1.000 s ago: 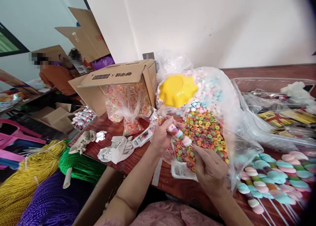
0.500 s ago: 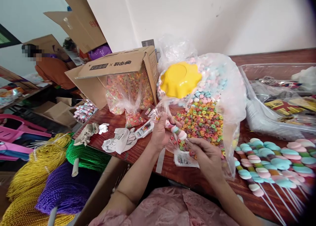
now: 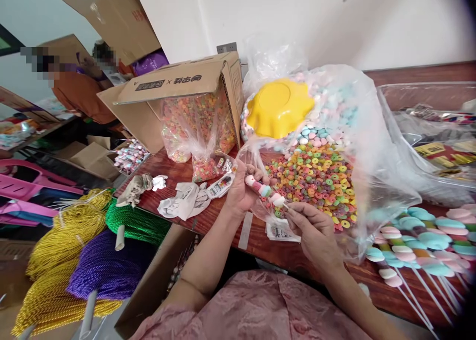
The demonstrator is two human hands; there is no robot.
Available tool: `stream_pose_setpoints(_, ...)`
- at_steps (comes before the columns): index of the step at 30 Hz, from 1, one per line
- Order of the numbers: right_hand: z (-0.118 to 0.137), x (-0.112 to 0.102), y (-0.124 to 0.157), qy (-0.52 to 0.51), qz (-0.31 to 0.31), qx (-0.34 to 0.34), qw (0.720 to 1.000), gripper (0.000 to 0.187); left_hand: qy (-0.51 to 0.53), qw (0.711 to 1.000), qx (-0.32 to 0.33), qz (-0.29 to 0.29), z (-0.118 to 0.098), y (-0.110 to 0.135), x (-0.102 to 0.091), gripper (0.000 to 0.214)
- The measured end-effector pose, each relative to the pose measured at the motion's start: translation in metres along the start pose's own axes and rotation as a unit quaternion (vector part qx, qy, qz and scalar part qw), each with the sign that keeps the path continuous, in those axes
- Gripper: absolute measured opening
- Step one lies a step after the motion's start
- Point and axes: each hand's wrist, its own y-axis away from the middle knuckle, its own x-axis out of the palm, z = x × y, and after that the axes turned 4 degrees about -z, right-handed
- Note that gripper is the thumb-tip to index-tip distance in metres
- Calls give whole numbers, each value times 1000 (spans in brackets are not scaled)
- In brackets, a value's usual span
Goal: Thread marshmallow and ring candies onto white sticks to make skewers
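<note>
The marshmallow skewer (image 3: 265,190) is held in front of gummy rings (image 3: 316,184) heaped on clear plastic; its stick is pinched by the right hand (image 3: 314,228), its far end apparently clasped in the half-curled left hand (image 3: 241,191). Ring-candy bags (image 3: 201,114) are contained in the cardboard box (image 3: 167,86). The packet-filled clear tray (image 3: 412,90) is cut off at right.

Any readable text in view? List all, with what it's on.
"×": open carton, between two groups of dark characters I can't read reliably.
Too small or blurred:
- clear wrapper at the left hand: pale print on a dark label
- white printed packet near it
- white printed sheet below the hands
- yellow-and-red packets in the plastic tray
- rear carton: reddish marks
</note>
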Motion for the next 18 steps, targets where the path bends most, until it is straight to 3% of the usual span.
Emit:
stream_pose_setpoints(2, 1, -4, 0, 120, -30, -102, 987, 16, -20, 1000, -14, -7, 1, 0, -5, 52)
stream_pose_setpoints(3, 1, -6, -1, 194, -40, -169, 966, 14, -29, 999, -21, -15, 2, 0, -7, 52)
stream_pose_setpoints(6, -1, -13, -5, 365, -34, -337, 867, 21, -31, 998, -37, -31, 6, 2, -9, 54)
stream_pose_setpoints(8, -5, -12, -3, 411, -9, -381, 828, 27, -12, 998, -37, -40, 9, 1, -8, 54)
stream_pose_setpoints(9, -8, -9, -1, 415, 3, -385, 825, 29, 0, 998, -34, -54, 10, 1, -7, 55)
stream_pose_setpoints(11, -13, 0, 6, 388, 20, -370, 844, 28, 25, 995, -20, -98, 13, -1, -5, 56)
stream_pose_setpoints(14, -13, 11, 14, 289, 30, -294, 911, 22, 43, 989, 4, -140, 16, -1, -4, 54)
stream_pose_setpoints(16, -8, 14, 14, 201, 30, -192, 960, 15, 37, 991, 15, -128, 16, 0, -4, 50)
stream_pose_setpoints(18, -2, 15, 11, 98, 38, -60, 993, 13, 25, 994, 22, -101, 16, 3, -5, 44)
